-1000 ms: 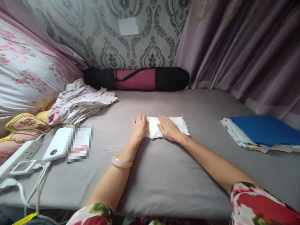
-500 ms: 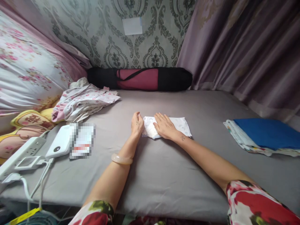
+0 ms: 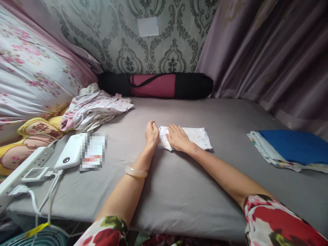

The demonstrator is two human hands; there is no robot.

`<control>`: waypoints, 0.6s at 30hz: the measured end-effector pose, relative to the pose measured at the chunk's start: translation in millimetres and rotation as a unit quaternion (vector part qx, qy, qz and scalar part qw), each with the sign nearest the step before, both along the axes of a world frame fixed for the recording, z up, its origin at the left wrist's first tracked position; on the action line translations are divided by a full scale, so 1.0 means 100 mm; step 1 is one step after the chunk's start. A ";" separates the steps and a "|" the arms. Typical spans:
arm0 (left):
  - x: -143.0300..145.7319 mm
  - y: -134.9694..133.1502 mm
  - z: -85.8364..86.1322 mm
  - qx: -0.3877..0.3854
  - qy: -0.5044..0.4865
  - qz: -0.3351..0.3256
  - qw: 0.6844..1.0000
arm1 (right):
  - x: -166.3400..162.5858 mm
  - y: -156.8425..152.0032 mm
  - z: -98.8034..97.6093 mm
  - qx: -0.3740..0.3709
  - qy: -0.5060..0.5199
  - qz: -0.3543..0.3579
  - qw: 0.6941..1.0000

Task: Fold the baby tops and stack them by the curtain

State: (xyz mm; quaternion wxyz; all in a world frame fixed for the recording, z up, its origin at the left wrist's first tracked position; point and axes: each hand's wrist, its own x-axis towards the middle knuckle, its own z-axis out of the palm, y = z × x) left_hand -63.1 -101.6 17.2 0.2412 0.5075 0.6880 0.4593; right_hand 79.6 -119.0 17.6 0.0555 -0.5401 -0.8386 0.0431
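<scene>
Our bare right hand point(image 3: 178, 138) has slid left along the folded white printed cloth point(image 3: 197, 135), palm down, fingers extended; our left hand point(image 3: 152, 134) stands edgewise, curled, its grip unclear.

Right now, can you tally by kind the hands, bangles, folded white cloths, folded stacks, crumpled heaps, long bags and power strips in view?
Hands: 2, left hand and right hand
Bangle: 1
White cloth: 1
Folded stack: 1
Crumpled heap: 1
Long bag: 1
Power strip: 1
Total: 8
</scene>
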 end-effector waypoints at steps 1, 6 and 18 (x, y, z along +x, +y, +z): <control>0.00 0.00 0.00 0.000 -0.001 -0.001 1.000 | -0.06 -0.01 0.01 0.002 0.008 0.003 1.000; 0.00 0.01 -0.02 0.001 0.000 -0.007 1.000 | -0.32 -0.03 0.01 -0.007 0.035 0.017 0.999; 0.08 -0.04 -0.04 0.045 0.056 -0.047 0.996 | -0.30 -0.01 0.02 -0.052 0.094 0.020 0.994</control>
